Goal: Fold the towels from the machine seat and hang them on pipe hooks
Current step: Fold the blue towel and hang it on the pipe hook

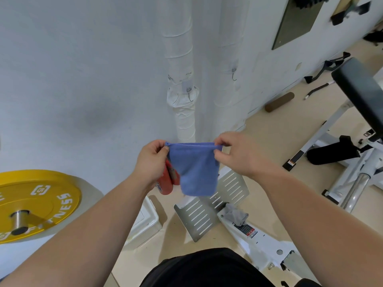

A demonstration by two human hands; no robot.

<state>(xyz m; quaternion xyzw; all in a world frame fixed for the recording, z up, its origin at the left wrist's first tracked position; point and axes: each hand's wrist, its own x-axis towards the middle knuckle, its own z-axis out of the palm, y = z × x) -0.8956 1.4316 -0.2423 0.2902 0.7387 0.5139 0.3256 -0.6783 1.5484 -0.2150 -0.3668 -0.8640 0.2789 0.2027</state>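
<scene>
A small blue towel [195, 170] hangs folded in front of me, held by its top edge. My left hand [152, 160] pinches the top left corner and my right hand [238, 154] pinches the top right corner. Two white wrapped pipes rise along the wall beyond the towel. The left pipe [182, 59] carries a small metal hook [189, 94]. The right pipe [230, 48] carries another hook [234, 74]. A grey towel [236, 215] lies crumpled on the white machine frame below. The black padded machine seat [360, 94] sits at the right.
A yellow weight plate [37, 204] on a bar is at the lower left. Red objects [170, 181] lie behind my left hand. Slotted metal footplates [211, 201] stand on the beige floor. A white box [145, 222] sits by the wall. A brown roller [279, 101] lies farther right.
</scene>
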